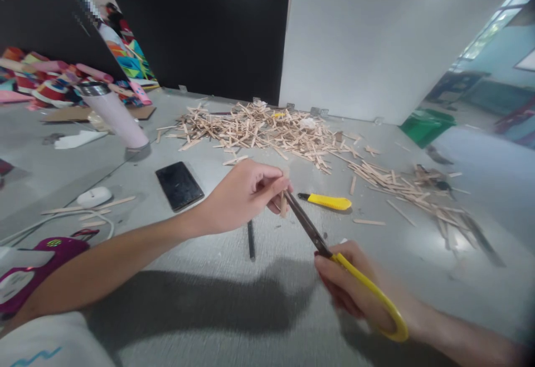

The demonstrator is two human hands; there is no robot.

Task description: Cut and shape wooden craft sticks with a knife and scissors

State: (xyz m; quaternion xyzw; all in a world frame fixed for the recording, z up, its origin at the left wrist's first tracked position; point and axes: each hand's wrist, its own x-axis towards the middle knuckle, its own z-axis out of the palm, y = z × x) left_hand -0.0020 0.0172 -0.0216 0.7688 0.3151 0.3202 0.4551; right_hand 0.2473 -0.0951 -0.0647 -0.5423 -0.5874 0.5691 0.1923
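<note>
Over the middle of the grey table, my left hand (261, 189) pinches a short wooden craft stick (283, 205) upright between thumb and fingers. My right hand (355, 278) is wrapped round the yellow handles of a pair of scissors (307, 222). Their dark blades point up and left, and the tips meet the stick at my left fingertips. Whether the blades are apart there cannot be made out. Just beyond the scissors lies a yellow utility knife (328, 201). A thin black rod (251, 240) rests on the table below my left hand.
A heap of craft sticks (251, 127) spreads along the back, with more sticks (401, 186) at right. Left of my hands lie a black phone (179, 185), a white mouse (94, 196) and a purple power strip (50, 261). A pink tumbler (115, 113) stands behind them.
</note>
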